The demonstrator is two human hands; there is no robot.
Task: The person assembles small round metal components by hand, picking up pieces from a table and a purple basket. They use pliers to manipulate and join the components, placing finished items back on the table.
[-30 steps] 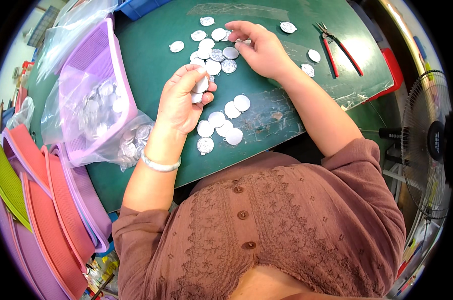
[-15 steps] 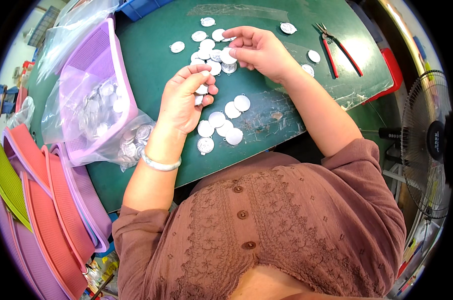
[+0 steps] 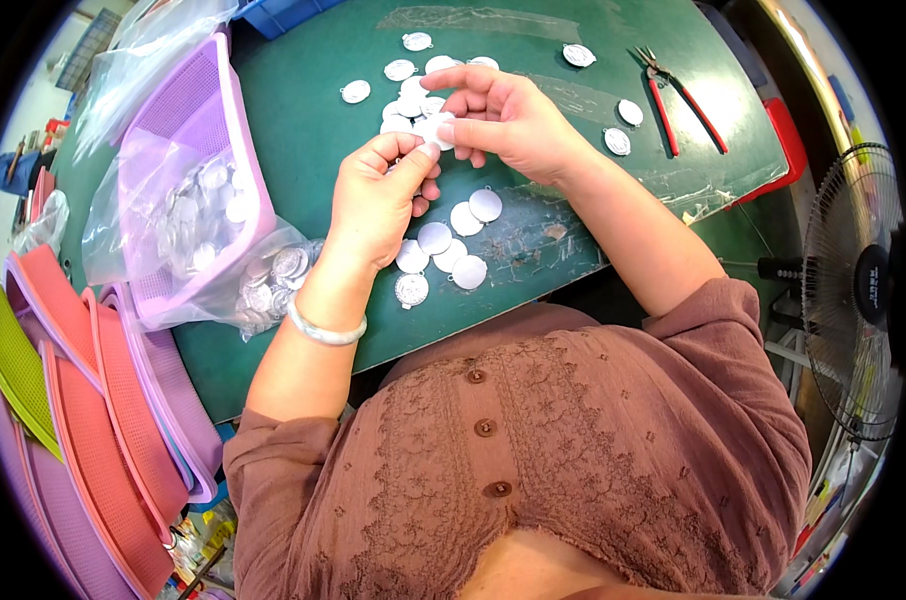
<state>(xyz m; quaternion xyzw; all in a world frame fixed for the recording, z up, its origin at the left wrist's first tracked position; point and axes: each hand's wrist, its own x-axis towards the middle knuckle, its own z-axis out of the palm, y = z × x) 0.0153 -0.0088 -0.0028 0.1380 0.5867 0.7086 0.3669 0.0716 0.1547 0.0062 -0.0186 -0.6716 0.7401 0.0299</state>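
- The right hand (image 3: 513,125) is pinching a round silver disc (image 3: 436,131) by its edge with the thumb and bent fingers, and its top finger sticks out over the counter (image 3: 298,120)
- The disc is at the right hand's fingertips, on that hand's left side
- The left hand (image 3: 373,205) is curled up, with its thumb close to its fingers, but I cannot tell what it is pinching because the inside is mostly hidden
- The disc is just past the left thumb tip, and I cannot tell if they touch
- A loose pile of discs (image 3: 410,101) lies on the green counter next to both hands, on the far side, and the right hand hides some of it
- Seven more discs make a small bunch (image 3: 434,238) on the near side of the hands, and some of them overlap
- Three lone discs (image 3: 617,142) lie over to the right, and pliers (image 3: 663,118) with red handles lie near them
- On the left is a purple basket (image 3: 235,130) with a clear bag of discs (image 3: 185,213) in it
- Another bag of discs (image 3: 271,283) sits on the counter, next to the left wrist, which wears a pale bangle (image 3: 325,328)
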